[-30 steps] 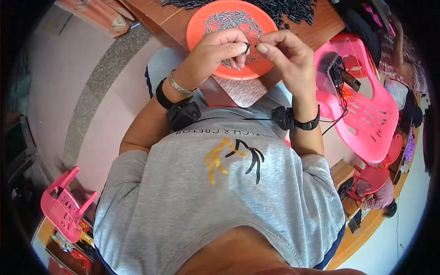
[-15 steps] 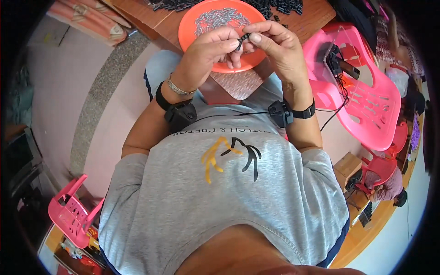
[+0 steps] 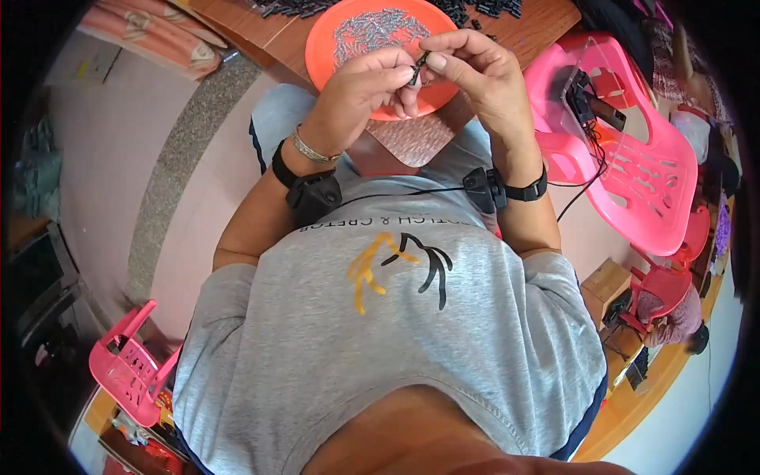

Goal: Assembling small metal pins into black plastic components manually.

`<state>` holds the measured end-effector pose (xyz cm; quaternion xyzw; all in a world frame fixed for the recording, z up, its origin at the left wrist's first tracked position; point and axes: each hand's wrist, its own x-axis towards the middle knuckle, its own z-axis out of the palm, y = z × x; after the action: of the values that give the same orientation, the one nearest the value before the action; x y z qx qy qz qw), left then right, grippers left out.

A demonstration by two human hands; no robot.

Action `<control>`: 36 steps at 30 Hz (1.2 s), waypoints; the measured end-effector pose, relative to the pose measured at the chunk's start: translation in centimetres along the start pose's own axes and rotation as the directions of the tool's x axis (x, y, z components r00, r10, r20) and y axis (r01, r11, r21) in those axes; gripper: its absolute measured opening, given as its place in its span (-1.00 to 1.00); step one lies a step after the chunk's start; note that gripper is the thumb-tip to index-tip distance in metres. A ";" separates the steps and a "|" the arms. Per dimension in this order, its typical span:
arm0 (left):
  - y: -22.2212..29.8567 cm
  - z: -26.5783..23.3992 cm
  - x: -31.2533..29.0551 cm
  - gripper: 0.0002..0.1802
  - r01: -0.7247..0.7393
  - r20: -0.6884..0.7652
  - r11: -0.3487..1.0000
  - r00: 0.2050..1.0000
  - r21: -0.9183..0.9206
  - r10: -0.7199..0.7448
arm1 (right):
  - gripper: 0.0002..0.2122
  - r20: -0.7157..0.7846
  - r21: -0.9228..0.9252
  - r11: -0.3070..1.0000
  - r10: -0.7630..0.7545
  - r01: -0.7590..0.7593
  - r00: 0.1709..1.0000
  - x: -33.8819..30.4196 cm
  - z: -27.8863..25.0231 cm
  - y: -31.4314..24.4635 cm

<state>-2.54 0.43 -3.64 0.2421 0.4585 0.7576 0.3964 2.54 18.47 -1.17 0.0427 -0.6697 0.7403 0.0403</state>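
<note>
Small black parts [image 3: 414,76], held close together

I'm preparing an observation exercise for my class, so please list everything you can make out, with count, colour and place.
Held black part: one or two, unclear; black; at the fingertips
Plate: one, orange, at the table's near edge
Small metal pieces: many, silver, on the plate
Loose black pieces: many, black, on the table
Table: one, brown, top
Chairs: at least three, pink, right, lower left, lower right
Devices with cable: count unclear, black, on the nearest right chair
Cardboard box: one, brown, lower right
Patterned cloth: orange and pale, upper left
Other people: at least two, varied clothing, right side
T-shirt: one, grey, torso
Wrist devices: two, black, one per wrist
Left hand, right hand: one each, bare, before the plate
</note>
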 end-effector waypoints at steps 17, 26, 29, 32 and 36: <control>-0.2 -0.4 0.1 -0.78 0.000 -0.020 0.987 1.000 0.163 0.003 | -0.84 0.011 -0.001 1.000 0.017 -0.017 1.000 0.1 0.3 0.3; -0.3 -0.3 0.0 -0.78 0.006 -0.019 0.996 1.000 0.093 -0.004 | -0.85 0.013 -0.018 1.000 0.009 -0.009 1.000 -0.1 0.6 0.2; -0.5 -0.3 0.1 -0.76 -0.011 -0.031 0.995 0.999 0.095 0.014 | -0.85 -0.020 -0.012 1.000 -0.025 0.025 0.999 0.0 0.5 0.4; -0.5 -0.3 0.1 -0.75 -0.028 -0.038 0.995 0.999 0.100 0.032 | -0.85 -0.021 -0.068 0.996 -0.053 0.051 0.998 0.0 0.5 0.6; -0.7 -0.4 0.1 -0.75 -0.042 -0.040 0.995 0.998 0.092 0.046 | -0.86 -0.026 -0.084 0.994 -0.070 0.068 0.997 0.1 0.6 0.9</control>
<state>-2.62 0.51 -4.41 0.2540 0.4956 0.7493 0.3582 2.34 17.76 -1.94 0.0534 -0.6973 0.7106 0.0774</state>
